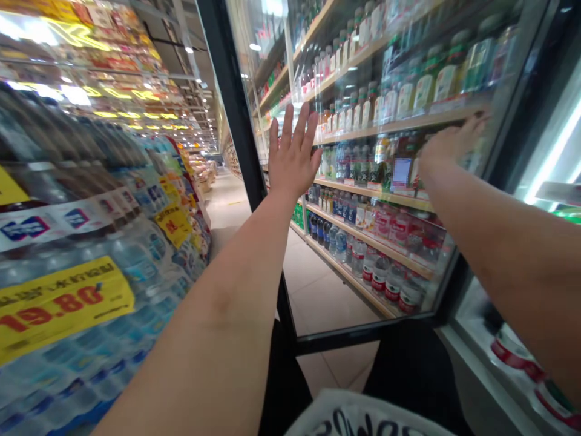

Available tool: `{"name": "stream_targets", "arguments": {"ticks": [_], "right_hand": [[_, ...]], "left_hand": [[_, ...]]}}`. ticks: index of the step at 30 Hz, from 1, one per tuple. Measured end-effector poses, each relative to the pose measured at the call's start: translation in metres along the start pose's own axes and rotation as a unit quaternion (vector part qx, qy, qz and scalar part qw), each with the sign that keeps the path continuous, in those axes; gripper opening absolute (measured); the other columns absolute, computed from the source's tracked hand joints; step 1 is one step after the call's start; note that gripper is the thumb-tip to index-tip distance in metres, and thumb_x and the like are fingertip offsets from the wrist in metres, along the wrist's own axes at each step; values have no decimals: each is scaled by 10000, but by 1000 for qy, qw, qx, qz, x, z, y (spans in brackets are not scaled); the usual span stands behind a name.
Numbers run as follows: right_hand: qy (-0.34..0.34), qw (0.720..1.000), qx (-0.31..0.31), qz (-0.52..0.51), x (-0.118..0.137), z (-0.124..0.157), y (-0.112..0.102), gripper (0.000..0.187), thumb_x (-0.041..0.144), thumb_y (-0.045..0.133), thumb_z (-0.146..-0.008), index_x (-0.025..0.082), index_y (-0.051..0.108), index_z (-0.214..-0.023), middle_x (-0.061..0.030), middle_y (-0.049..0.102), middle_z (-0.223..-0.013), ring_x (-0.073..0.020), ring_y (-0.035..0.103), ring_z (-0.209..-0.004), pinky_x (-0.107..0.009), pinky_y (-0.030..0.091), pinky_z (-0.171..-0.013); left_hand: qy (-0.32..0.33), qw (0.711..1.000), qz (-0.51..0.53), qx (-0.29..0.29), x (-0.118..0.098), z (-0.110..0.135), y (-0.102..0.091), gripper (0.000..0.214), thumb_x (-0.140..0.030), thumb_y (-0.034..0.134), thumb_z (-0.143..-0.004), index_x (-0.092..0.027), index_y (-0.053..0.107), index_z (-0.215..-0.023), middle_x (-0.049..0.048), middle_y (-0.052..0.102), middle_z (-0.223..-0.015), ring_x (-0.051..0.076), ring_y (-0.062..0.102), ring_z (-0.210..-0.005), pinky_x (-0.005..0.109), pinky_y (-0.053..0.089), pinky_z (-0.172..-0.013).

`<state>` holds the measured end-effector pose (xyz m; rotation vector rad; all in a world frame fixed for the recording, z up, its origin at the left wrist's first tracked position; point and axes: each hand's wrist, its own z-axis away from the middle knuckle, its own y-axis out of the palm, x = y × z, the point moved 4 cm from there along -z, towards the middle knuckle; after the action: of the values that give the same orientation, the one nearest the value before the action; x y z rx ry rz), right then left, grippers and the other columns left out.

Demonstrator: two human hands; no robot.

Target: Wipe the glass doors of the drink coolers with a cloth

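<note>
A glass door (354, 344) with a black frame stands swung out in front of me. My left hand (293, 154) is raised at the glass near the door's left edge, palm forward and fingers spread, with nothing in it. On the right side of the pane is my right hand (454, 142), slightly blurred. Its fingers reach up and to the right at the glass, and no object shows in it. Rows of drink bottles (363, 112) on wooden-edged shelves (399, 124) appear in the glass; whether through it or mirrored, I cannot tell.
Stacked packs of bottled water (149, 266) rise close on my left, with a yellow price sign (68, 303). Beyond them runs a tiled aisle (229, 197). To my right is a lit cooler interior (556, 157), with red-labelled bottles (512, 348) low inside.
</note>
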<state>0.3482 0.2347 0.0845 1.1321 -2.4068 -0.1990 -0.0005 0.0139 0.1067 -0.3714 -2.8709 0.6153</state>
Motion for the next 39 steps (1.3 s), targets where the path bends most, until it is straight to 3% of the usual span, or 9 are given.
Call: {"name": "stream_targets", "arguments": {"ticks": [3, 7, 11, 19, 23, 26, 32, 36, 39], "right_hand": [[66, 997, 26, 5, 66, 7, 31, 593, 398, 251, -1072, 91, 366, -1567, -159, 198, -1705, -255, 45, -1595, -608, -22, -1278], [-106, 981, 163, -2, 185, 50, 54, 586, 381, 264, -1057, 203, 326, -1612, 15, 205, -1722, -221, 77, -1603, -514, 93, -1331], [-237, 933, 270, -15, 242, 95, 46, 586, 394, 275, -1034, 286, 369, -1603, 56, 290, -1695, -256, 145, -1606, -565, 210, -1313], [-285, 905, 314, -15, 199, 87, 31, 597, 434, 249, -1037, 298, 346, -1610, 38, 270, -1706, -251, 121, -1614, -597, 182, -1311], [-228, 945, 232, -19, 149, 65, 16, 576, 465, 260, -1018, 448, 324, -1590, 171, 298, -1670, -170, 122, -1604, -475, 129, -1328], [-189, 968, 166, -22, 103, 55, -6, 637, 451, 274, -1002, 264, 371, -1604, 43, 208, -1714, -256, 182, -1585, -610, 114, -1290], [-34, 999, 40, -5, 23, 40, -26, 602, 511, 390, -967, 381, 437, -1553, 64, 266, -1691, -256, 163, -1583, -473, 30, -1296], [154, 988, -8, -5, 35, 29, -1, 624, 484, 337, -1009, 215, 368, -1571, -72, 121, -1722, -291, -59, -1593, -519, -150, -1263], [115, 992, 45, 23, 103, 30, 24, 646, 354, 381, -1013, 90, 294, -1596, -155, 111, -1721, -332, -14, -1587, -637, -87, -1263]], "left_hand": [[0, 1000, -28, 7, -2, 0, 0, 691, -477, 384, -995, -319, 250, -1654, -167, 92, -1681, 96, -145, -1561, 348, -197, -1286], [-7, 998, -56, 20, -6, 1, -2, 715, -449, 358, -995, -232, 236, -1665, -116, 41, -1694, 143, -130, -1570, 362, -193, -1290], [-21, 999, -35, 22, -7, 1, -2, 700, -506, 310, -995, -311, 228, -1662, -194, 36, -1671, 114, -182, -1551, 366, -190, -1303], [-25, 997, -52, 41, -4, -2, 1, 759, -535, 282, -954, -281, 193, -1663, -215, -61, -1646, 32, -327, -1464, 294, -291, -1241], [-24, 998, -30, 42, -2, -3, 3, 754, -583, 220, -941, -337, 173, -1652, -282, -33, -1619, -37, -418, -1369, 244, -358, -1178], [-24, 998, -49, 38, -1, -2, 3, 744, -554, 273, -955, -302, 200, -1651, -262, -38, -1634, -33, -394, -1399, 252, -325, -1209], [-22, 999, -1, 29, -1, 0, 1, 706, -514, 330, -963, -376, 227, -1648, -267, 30, -1642, 40, -268, -1493, 297, -245, -1264], [-5, 998, -52, 24, -3, 0, 2, 719, -425, 332, -977, -243, 221, -1664, -160, -15, -1678, 95, -220, -1526, 327, -254, -1257], [-15, 997, -62, 31, -3, 0, 2, 714, -431, 345, -987, -253, 204, -1663, -185, -57, -1657, 52, -269, -1501, 296, -280, -1243]]}}
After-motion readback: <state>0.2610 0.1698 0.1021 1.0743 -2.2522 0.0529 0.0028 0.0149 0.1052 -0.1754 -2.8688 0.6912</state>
